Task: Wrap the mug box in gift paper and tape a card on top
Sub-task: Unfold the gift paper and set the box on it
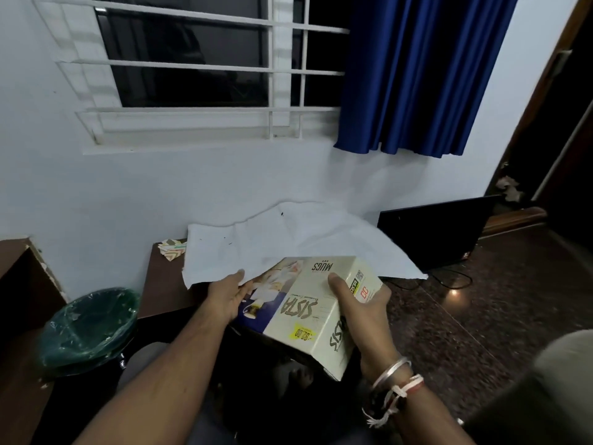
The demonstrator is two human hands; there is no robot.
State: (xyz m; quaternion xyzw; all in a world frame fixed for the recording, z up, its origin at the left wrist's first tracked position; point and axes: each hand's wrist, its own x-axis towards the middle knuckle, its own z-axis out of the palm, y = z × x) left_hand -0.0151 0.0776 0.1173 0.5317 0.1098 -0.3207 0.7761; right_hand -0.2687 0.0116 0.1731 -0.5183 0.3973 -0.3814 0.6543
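The cream mug box [308,303], printed "SISTA" and "MUGS" with a yellow price sticker, is tilted in the air at the near edge of the small brown table [163,293]. My left hand [226,297] grips its left side and my right hand [359,303] clasps its right end, thumb on top. A large sheet of gift paper [288,242], white side up, lies crumpled over the table behind the box, its near edge touching my left fingers. A small patterned card [171,248] rests at the table's back left corner by the wall.
A green bin with a plastic liner [91,326] stands left of the table. A dark cabinet [22,284] is at the far left. A black flat device [436,229] leans on the dark floor at the right, cables beside it. A white wall, barred window and blue curtain [420,75] are behind.
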